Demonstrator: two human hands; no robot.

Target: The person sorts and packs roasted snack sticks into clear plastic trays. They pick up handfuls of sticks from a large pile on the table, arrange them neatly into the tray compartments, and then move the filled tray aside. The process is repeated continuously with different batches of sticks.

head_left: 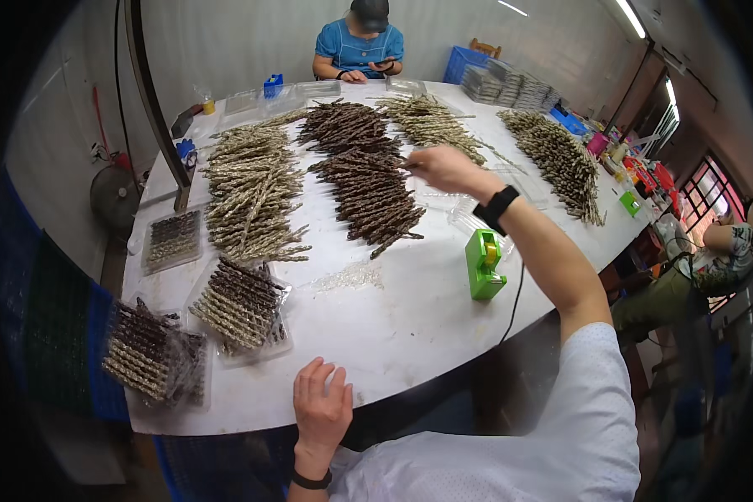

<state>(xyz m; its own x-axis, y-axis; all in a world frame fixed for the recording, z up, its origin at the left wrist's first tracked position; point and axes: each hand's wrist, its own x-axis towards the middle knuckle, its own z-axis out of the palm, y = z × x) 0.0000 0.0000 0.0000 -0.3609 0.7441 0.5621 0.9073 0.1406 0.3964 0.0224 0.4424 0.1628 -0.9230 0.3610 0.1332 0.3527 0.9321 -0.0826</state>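
My right hand (448, 170) reaches far over the white table, its fingers pinched at the right edge of a heap of dark brown twisted sticks (364, 188). The end of a dark stick seems to sit between the fingertips. Near the table's front edge, my left hand (320, 403) is empty, its fingers loosely apart. Beyond it lies a clear plastic tray (289, 343) with dark and pale sticks in rows. Pale twisted sticks (251, 197) form a long heap left of the dark one, and more pale sticks (431, 125) lie to its right.
A green tape dispenser (484, 266) stands below my right forearm. More filled trays (155, 356) lie at the left edge. Another stick heap (556, 159) and stacked clear boxes (510, 86) are on the right. A person (361, 46) sits across the table; another person (711, 259) is at the right.
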